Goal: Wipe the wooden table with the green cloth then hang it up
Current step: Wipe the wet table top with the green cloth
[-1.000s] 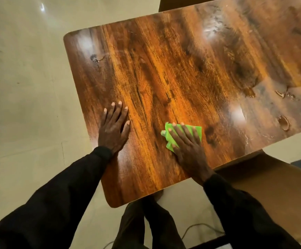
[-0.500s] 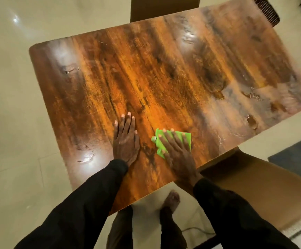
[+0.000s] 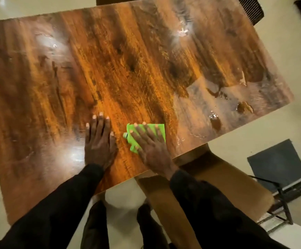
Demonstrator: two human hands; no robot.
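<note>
Wooden table (image 3: 146,60), wet patches at right; right hand (image 3: 150,146) flat, fingers spread, pressing green cloth (image 3: 161,131); left hand (image 3: 99,141) flat alongside, fingers straight.

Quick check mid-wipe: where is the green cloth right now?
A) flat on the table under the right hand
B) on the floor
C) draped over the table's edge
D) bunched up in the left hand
A: the right hand presses with straight fingers on the green cloth, which lies flat on the wooden table, while the left hand rests on bare wood beside it.
</note>
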